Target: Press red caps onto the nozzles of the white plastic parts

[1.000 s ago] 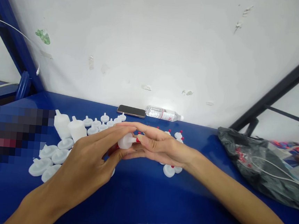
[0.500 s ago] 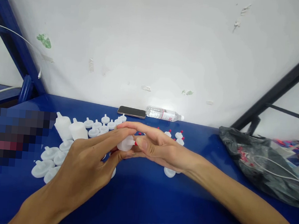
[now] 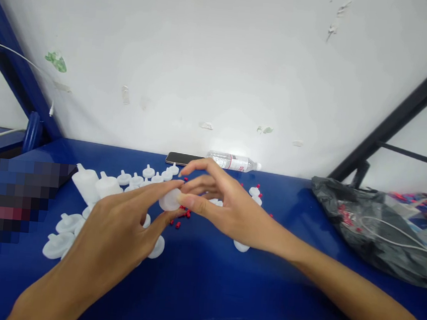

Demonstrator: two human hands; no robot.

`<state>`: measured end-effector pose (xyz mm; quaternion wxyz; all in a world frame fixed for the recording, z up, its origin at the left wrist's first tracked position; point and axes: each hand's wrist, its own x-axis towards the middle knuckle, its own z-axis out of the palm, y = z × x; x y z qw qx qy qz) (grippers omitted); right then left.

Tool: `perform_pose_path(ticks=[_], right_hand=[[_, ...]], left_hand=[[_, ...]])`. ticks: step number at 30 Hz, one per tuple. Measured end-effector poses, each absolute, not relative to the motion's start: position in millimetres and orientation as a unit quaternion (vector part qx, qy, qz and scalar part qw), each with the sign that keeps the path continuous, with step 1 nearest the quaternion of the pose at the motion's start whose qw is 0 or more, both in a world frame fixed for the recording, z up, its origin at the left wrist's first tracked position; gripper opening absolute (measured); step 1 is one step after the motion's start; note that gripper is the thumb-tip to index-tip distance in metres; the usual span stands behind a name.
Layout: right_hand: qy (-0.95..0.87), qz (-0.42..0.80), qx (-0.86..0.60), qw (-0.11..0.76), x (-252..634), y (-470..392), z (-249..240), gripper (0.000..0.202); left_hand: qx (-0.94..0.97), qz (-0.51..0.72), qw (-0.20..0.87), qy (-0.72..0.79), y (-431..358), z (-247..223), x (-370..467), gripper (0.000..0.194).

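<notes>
Milky, rounded plastic nozzle cap [image 3: 168, 200] pinched in my left hand [image 3: 119, 231], my right hand [image 3: 228, 206] beside it, thumb against it, fingers spread wider than a moment ago, small red caps [image 3: 178, 224] now showing below.

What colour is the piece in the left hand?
The piece is white, seen in the head view.

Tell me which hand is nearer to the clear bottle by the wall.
Right. The right hand is in front of the clear bottle; the left hand is farther off, to its left and closer to the camera.
</notes>
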<state>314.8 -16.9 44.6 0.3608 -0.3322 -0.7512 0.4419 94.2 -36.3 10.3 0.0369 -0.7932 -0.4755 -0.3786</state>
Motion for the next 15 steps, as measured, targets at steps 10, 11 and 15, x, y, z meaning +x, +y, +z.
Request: perform_pose_path(ticks=[10, 11, 15], right_hand=[[-0.857, 0.158, -0.398, 0.286, 316.6, -21.6, 47.8, 0.029], [-0.863, 0.130, -0.408, 0.268, 316.9, -21.2, 48.2, 0.030], [-0.881, 0.022, -0.450, 0.146, 321.3, -15.3, 48.7, 0.033]], left_hand=[[-0.816, -0.306, -0.035, -0.490, -28.3, 7.1, 97.0, 0.050], [-0.818, -0.292, -0.035, -0.495, -27.7, 4.9, 96.5, 0.052], [-0.820, -0.260, -0.038, -0.508, -22.8, -5.2, 84.8, 0.063]])
